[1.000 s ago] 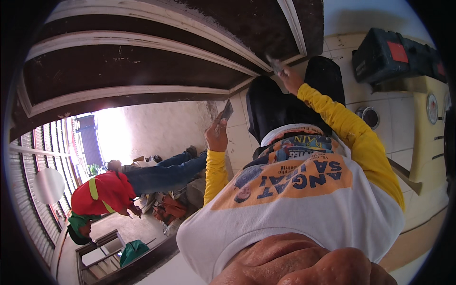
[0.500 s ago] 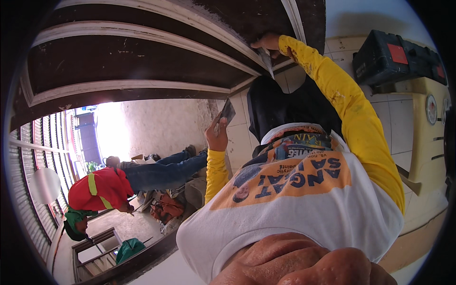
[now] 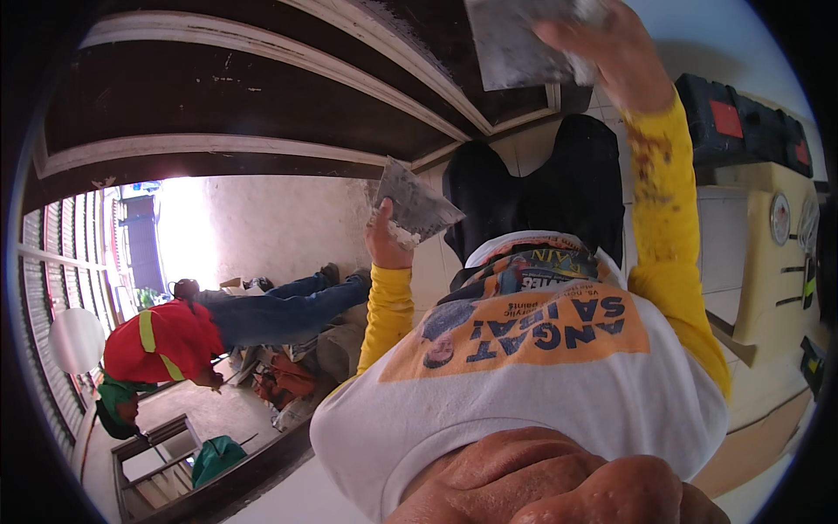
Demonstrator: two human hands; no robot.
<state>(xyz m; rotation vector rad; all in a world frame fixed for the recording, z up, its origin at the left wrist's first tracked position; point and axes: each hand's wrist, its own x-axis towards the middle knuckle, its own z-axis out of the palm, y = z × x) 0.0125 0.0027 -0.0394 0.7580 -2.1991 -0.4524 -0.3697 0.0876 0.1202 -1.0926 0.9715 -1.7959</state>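
Note:
My left hand (image 3: 387, 243) is closed on a flat grey metal putty scraper (image 3: 415, 199); pale paste clings to its lower edge by my fingers. High at the right, my right hand (image 3: 624, 65) grips a second, wider-looking flat putty scraper (image 3: 506, 48), also smeared with whitish paste. This blade is held up in front of a dark brown panelled door (image 3: 218, 109) with pale, scuffed mouldings. Whether the blade touches the door I cannot tell. My fingers hide part of each scraper, and their handles cannot be made out.
A black tool case (image 3: 714, 122) with red patches stands at the right, by a cream plastic chair (image 3: 759, 262). At the left, beyond the door's edge, is a person in a red shirt (image 3: 166, 345) and jeans, near a pile of sacks and cloths (image 3: 284, 377). Floor tiles (image 3: 528, 148) lie below.
My right hand has come up and away from the door's moulding, bringing its scraper closer and flatter to view. The left scraper has turned to show its broad face.

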